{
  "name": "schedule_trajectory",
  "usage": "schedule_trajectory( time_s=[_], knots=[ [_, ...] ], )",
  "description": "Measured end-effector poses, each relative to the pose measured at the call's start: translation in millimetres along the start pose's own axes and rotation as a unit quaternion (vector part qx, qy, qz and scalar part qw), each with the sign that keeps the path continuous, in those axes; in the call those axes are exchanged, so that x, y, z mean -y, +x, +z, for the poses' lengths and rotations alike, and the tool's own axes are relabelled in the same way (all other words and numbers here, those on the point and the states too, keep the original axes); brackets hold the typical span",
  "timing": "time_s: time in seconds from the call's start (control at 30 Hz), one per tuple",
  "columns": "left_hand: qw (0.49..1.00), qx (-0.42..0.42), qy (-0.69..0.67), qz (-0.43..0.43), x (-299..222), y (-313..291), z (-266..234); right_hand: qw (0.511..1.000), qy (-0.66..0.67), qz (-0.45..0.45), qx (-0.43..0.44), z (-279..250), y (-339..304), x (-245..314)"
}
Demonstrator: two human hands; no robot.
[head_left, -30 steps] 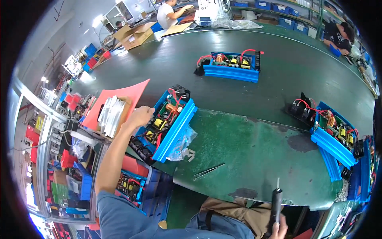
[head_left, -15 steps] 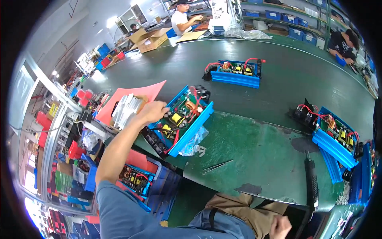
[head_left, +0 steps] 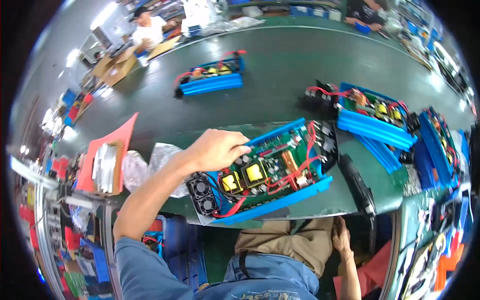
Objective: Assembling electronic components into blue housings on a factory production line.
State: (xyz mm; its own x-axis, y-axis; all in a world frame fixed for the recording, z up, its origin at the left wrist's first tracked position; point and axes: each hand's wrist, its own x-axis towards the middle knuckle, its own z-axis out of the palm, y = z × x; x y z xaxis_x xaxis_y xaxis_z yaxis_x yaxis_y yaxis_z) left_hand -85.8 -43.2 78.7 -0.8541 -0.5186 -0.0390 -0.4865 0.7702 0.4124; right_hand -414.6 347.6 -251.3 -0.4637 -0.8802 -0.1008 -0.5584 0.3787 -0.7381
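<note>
My left hand (head_left: 217,149) reaches over the table with its fingers closed on the far left rim of an open power inverter (head_left: 285,200). This inverter has a blue metal case, a green circuit board, yellow transformers and red wires. Two small black fans (head_left: 202,194) sit at its left end, and a black end panel hangs by wires at its right. It lies tilted along the table's near edge. My right hand (head_left: 341,236) is low beside my right thigh, below the table edge, its fingers stretched and nothing visible in it.
A black electric screwdriver (head_left: 357,182) lies right of the inverter. More blue inverters (head_left: 375,129) rest at the right, and another (head_left: 212,85) stands farther back. Clear plastic bags (head_left: 165,159) and a pink sheet (head_left: 129,135) with silvery strips (head_left: 104,167) are at left. Co-workers sit across the table.
My left hand has brought the inverter rightward and nearer, over where the tweezers lay; they are now out of sight. My right hand has moved up beside my thigh. The view has shifted right.
</note>
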Motion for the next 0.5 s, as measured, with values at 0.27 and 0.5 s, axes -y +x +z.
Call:
schedule_trajectory(
  time_s=[0.27, 0.5],
  knots=[
    [0.992, 0.123, 0.023, 0.012, -15.7, 62.0, 61.9, 0.987, 0.088, 0.072, 0.109, -57.1, -45.2, 70.1],
    [0.997, 0.071, 0.012, 0.036, -17.5, 30.5, 44.4, 0.954, -0.110, -0.166, -0.222, -104.3, -15.3, 152.5]
  ],
)
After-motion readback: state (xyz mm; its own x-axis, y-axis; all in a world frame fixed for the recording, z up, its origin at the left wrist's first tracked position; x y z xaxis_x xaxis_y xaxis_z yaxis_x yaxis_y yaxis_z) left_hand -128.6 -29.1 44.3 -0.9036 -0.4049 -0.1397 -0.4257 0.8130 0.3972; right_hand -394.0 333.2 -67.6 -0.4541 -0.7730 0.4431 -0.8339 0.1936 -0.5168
